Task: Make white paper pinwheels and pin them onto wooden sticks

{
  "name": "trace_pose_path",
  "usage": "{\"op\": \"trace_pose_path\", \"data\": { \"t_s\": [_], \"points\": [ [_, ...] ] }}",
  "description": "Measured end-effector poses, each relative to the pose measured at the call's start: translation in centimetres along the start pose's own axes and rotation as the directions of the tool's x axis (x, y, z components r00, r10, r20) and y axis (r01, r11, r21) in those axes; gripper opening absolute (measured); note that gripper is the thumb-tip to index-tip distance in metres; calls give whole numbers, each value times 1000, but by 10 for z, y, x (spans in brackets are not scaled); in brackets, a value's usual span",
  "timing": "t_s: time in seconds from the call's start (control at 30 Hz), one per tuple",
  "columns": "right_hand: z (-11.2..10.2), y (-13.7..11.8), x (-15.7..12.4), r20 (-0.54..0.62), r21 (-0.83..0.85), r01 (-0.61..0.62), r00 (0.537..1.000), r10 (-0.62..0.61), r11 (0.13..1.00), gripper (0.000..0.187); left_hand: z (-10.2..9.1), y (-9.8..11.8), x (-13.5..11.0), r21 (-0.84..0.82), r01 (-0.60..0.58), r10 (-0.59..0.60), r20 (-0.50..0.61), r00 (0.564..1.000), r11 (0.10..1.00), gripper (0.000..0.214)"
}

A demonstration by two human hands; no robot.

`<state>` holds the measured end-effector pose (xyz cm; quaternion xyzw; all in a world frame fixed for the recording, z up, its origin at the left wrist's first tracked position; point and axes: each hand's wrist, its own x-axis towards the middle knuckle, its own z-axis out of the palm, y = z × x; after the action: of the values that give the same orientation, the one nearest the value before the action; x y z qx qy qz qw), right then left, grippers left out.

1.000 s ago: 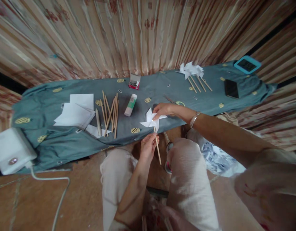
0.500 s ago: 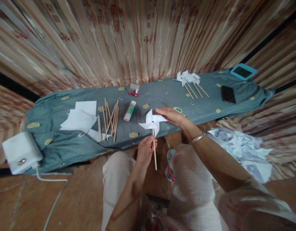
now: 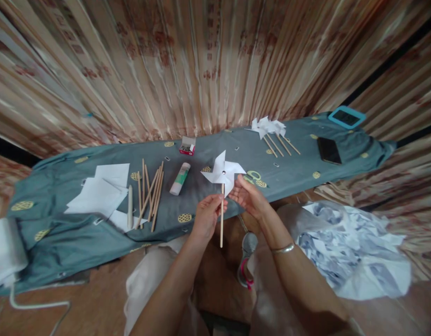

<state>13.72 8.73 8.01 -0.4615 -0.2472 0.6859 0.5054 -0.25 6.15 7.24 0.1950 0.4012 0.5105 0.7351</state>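
My left hand is closed around the wooden stick of a white paper pinwheel, which stands upright with a pin at its centre. The stick's lower end sticks out below my fingers. My right hand is open just right of the pinwheel, palm turned inward and fingers loosely curled. Its thumb is by the right and lower blades; whether it touches them I cannot tell. Behind it on the cloth lie scissors with green handles. A glue stick rests to the left of the pinwheel.
Left on the cloth-covered table are white paper sheets and several wooden sticks. A small box of pins stands behind. Several pinwheels, a phone and a blue-framed tablet lie right. Paper scraps fill the lower right.
My right hand has drawn down and back from above the right blade to beside the stick. The blades have turned slightly, and the stick is more upright. The view has shifted.
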Motion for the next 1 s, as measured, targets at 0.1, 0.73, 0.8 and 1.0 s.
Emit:
{"op": "trace_pose_path", "data": {
  "t_s": [0.1, 0.73, 0.8, 1.0],
  "points": [
    [4, 1, 5, 5, 37, 54, 999, -54, 998, 39, -3, -5, 3, 17, 11, -11, 2, 1000, 1000, 33],
    [12, -5, 14, -80, 9, 50, 996, -50, 999, 35, 1, -4, 9, 44, 26, -25, -22, 999, 999, 30],
    [12, -4, 15, -78, 33, 47, 996, -45, 998, 37, 2, -4, 10, 45, 20, -19, -26, 999, 999, 28],
    [9, -3, 13, -36, 68, 16, 999, -14, 998, 36, 2, -3, 12, 43, -6, 7, -30, 1000, 999, 28]
  ]
}}
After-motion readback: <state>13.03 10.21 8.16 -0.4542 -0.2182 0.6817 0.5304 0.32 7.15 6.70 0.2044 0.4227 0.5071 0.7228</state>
